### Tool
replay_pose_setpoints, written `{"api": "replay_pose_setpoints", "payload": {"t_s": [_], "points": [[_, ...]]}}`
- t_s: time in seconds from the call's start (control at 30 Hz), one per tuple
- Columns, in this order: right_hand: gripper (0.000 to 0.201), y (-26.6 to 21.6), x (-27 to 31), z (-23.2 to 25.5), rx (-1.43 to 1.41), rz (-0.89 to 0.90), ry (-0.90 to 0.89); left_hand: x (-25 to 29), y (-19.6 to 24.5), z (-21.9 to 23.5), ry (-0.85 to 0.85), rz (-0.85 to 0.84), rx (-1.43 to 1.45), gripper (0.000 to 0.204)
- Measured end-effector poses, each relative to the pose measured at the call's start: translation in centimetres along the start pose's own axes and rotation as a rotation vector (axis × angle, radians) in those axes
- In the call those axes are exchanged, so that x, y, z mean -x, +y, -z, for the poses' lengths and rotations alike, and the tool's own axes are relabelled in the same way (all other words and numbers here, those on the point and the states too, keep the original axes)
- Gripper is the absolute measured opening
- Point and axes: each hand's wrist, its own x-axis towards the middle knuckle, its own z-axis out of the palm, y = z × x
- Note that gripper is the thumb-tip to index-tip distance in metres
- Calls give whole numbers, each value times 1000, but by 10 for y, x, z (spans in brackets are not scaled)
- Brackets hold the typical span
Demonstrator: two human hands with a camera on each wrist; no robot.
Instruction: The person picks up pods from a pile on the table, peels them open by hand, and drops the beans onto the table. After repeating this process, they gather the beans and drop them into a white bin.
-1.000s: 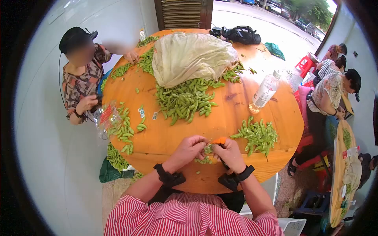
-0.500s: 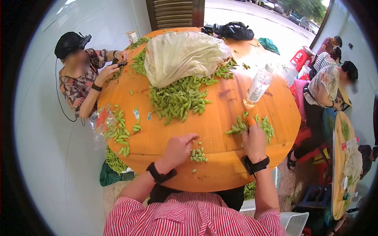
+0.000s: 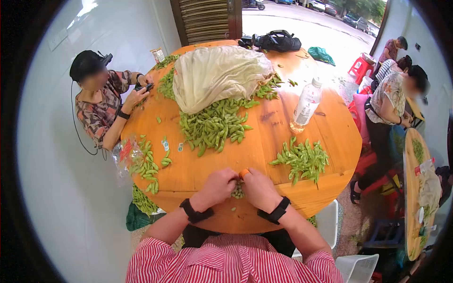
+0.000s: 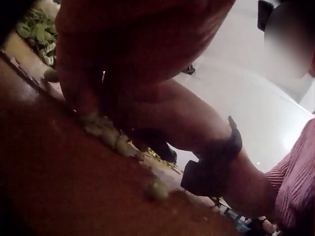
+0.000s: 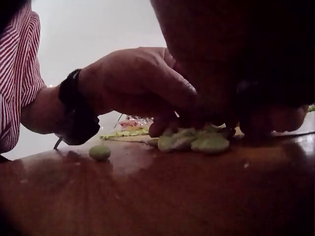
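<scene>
In the head view my left hand [image 3: 217,187] and right hand [image 3: 260,191] meet at the near part of the round wooden table [image 3: 212,214], fingers bent inward and fingertips close together. An orange cover [image 3: 244,173] is on a right-hand digit. A small heap of shelled green beans [image 3: 238,192] lies between the hands. In the right wrist view the fingers come down close over the beans [image 5: 209,142], with one loose bean [image 5: 100,152] nearer the edge. Whatever the fingers may hold is hidden; I cannot tell. A pile of green pods [image 3: 302,159] lies right of my right hand.
A cloth [image 3: 222,75] covers part of a big pod heap [image 3: 212,125]. A bottle [image 3: 306,106] stands at the right. More pods [image 3: 146,165] and a plastic bag [image 3: 126,160] lie at left. Another person [image 3: 101,99] sits there; a black bag [image 3: 278,41] rests at the back.
My right hand has come back from the right-hand pod pile to meet the left over the shelled beans. A second ago both hands were together with beans between the fingers.
</scene>
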Motion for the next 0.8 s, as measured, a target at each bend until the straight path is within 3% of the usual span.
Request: {"api": "replay_pose_setpoints", "payload": {"t_s": [0.07,0.13,0.5,0.57,0.8], "points": [[14,2,5,5,-34,5,-5,-2,-9,6,38,59,123,14],[17,2,11,18,-153,-67,46,-15,-22,24,250,0,33,14],[14,7,21,26,-60,-24,93,-59,-46,32,168,141,-431,23],[16,11,20,21,-87,7,190,-59,-45,32,144,185,-472,24],[17,-2,20,19,-132,-42,77,-63,-45,30,175,136,-486,23]]}}
